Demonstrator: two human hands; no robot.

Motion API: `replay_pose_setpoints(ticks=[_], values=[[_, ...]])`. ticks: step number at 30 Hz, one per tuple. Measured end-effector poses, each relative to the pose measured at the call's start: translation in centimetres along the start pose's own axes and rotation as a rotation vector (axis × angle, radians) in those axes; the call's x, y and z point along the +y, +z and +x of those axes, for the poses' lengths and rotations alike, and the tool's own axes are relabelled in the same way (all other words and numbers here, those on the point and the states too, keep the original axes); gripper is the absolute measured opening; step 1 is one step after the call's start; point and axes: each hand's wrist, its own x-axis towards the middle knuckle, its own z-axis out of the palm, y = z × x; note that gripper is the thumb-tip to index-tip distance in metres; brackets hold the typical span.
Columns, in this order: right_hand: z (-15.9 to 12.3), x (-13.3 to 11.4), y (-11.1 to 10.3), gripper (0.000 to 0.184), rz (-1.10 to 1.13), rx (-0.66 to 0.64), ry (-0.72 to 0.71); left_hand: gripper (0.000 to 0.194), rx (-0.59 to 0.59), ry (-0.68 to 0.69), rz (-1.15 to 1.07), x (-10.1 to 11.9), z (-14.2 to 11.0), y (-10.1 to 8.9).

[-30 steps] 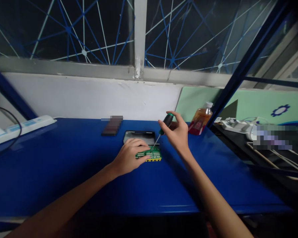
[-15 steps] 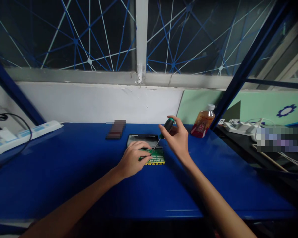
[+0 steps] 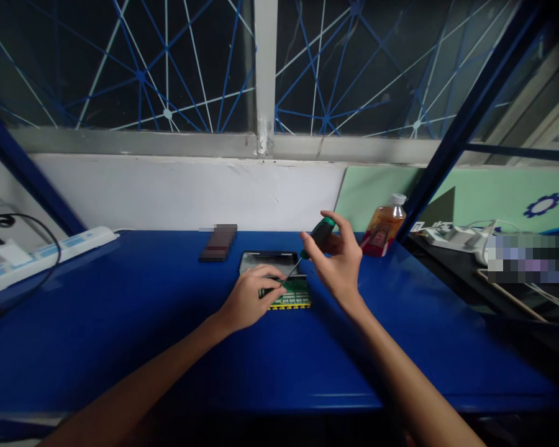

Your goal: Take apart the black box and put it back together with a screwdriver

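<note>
A green circuit board (image 3: 300,294) with pale parts in rows and a yellow front edge lies on the blue table. Behind it sits an open shallow dark case (image 3: 270,261) with a grey inside. My left hand (image 3: 251,297) rests over the board's left part, its thumb and finger closed around the point where the screwdriver tip meets the board; what they pinch is too small to make out. In my right hand (image 3: 338,267) is a screwdriver (image 3: 322,234) with a green and black handle, tilted, its thin shaft running down left to the board.
A blurred dark flat object (image 3: 218,243) lies behind to the left. Further left is a white power strip (image 3: 86,241) with a black cable. A bottle of orange-red drink (image 3: 383,228) stands at the back right. Blue frame posts, cables and adapters (image 3: 461,237) are beyond the right edge.
My right hand and the screwdriver handle have shifted slightly right, so the shaft leans more. My left hand stays nearly in place at the board.
</note>
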Motion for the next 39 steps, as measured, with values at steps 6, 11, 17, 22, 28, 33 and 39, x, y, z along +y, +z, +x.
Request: replay_pose_setpoints(ticks=[6, 11, 17, 22, 28, 33, 39], values=[[-0.12, 0.06, 0.15, 0.046, -0.014, 0.007, -0.047, 0.015, 0.005, 0.026, 0.022, -0.25, -0.03, 0.14], [-0.31, -0.1, 0.23, 0.046, -0.015, 0.036, -0.086, 0.017, 0.0, 0.031, 0.041, -0.24, 0.0, 0.11], [-0.31, -0.11, 0.18, 0.047, -0.036, 0.054, -0.112, 0.019, -0.005, 0.014, 0.038, -0.18, 0.04, 0.0], [-0.27, -0.13, 0.06, 0.047, -0.043, 0.047, -0.125, 0.018, -0.001, 0.032, 0.028, -0.17, 0.02, -0.06], [-0.38, -0.02, 0.19, 0.047, -0.076, 0.053, -0.165, 0.018, 0.0, 0.048, 0.064, -0.37, -0.09, -0.02], [-0.42, 0.03, 0.15, 0.048, -0.067, 0.034, -0.14, 0.017, 0.018, 0.082, 0.071, -0.63, -0.06, 0.1], [-0.47, -0.01, 0.08, 0.048, -0.059, 0.018, -0.137, 0.015, 0.025, 0.113, 0.044, -0.71, 0.01, 0.06]])
